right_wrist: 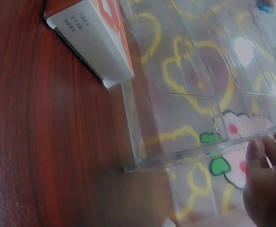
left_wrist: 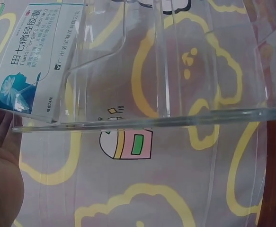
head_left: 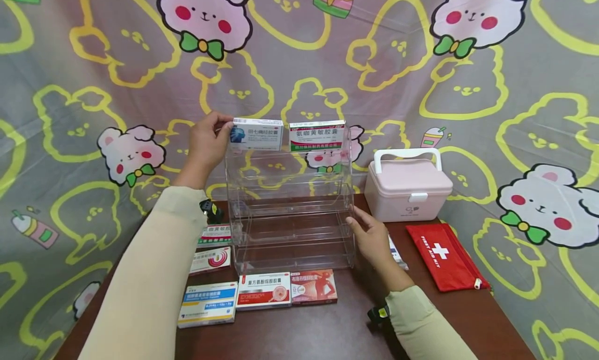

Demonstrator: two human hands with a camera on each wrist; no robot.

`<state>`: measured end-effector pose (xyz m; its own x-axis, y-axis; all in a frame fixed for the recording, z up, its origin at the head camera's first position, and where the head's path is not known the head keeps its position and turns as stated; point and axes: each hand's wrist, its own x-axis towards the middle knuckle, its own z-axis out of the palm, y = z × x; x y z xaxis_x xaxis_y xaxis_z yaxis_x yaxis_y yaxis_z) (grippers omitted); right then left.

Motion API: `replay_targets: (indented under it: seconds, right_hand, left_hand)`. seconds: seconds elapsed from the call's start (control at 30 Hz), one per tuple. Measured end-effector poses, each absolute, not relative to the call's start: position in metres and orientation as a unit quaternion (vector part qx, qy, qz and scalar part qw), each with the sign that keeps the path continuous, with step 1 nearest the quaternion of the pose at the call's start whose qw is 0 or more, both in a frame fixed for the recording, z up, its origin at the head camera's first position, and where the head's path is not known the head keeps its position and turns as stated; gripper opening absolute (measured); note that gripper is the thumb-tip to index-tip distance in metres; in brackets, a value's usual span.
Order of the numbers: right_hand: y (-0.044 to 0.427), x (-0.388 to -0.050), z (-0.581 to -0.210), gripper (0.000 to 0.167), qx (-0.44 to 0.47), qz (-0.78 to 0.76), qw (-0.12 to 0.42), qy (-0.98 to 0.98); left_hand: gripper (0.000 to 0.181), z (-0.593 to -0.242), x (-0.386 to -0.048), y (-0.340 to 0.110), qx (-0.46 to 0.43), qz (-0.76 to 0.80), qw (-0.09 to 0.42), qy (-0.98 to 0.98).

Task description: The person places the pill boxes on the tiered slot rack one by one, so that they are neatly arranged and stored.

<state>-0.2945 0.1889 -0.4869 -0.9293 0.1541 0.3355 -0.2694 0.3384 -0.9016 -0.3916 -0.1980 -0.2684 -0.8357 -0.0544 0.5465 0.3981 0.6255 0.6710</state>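
A clear acrylic tiered display rack (head_left: 290, 235) stands on the table. At the left of its top tier is a white and blue medicine box (head_left: 257, 136), and my left hand (head_left: 203, 149) pinches that box's left end. Beside it on the same tier sits a green, white and red medicine box (head_left: 317, 137), with a gap between the two. My right hand (head_left: 372, 240) holds the rack's right side edge with thumb and fingers, low down. The left wrist view shows the white and blue box (left_wrist: 38, 61) behind the tier's clear front lip.
In front of the rack lie a blue and yellow box (head_left: 208, 305), a white and red box (head_left: 263, 291) and an orange-red box (head_left: 313, 287). More boxes (head_left: 210, 259) lie left. A pink lidded case (head_left: 407, 188) and red first aid pouch (head_left: 444, 256) are right.
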Motion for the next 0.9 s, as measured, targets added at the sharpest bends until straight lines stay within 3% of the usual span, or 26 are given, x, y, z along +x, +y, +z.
replay_targets:
  seconds: [0.9]
  right_hand:
    - [0.1903,-0.2955,-0.4892,0.043,0.05,0.575,0.191,-0.794]
  left_hand:
    - [0.028,-0.2698,-0.3949,-0.2069,-0.164,-0.249,0.267,-0.917]
